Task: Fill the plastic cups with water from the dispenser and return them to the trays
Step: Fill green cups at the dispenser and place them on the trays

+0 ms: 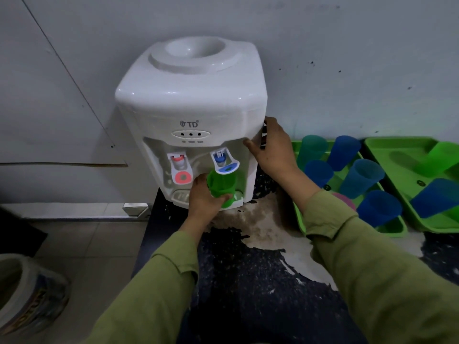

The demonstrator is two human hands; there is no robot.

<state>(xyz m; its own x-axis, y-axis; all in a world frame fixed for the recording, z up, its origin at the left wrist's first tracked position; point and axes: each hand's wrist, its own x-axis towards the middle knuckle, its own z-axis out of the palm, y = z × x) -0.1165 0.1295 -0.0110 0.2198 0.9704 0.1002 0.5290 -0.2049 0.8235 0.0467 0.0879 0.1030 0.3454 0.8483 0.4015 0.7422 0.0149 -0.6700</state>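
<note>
A white water dispenser (191,115) stands on a dark worn counter against the wall. My left hand (202,198) grips a green plastic cup (221,187), pressed up under the blue tap lever (224,165). The red tap (180,170) hangs to the left of it. My right hand (269,147) lies against the dispenser's right side, thumb on the front corner. Two green trays sit to the right: the near tray (395,230) holds several blue and teal cups (361,178), and the far tray (402,147) holds a blue cup (437,201).
The counter (248,281) has peeled pale patches in front of the dispenser. A pink object (344,198) shows behind my right sleeve in the near tray. A white bucket (27,291) stands on the tiled floor at lower left. The wall is close behind everything.
</note>
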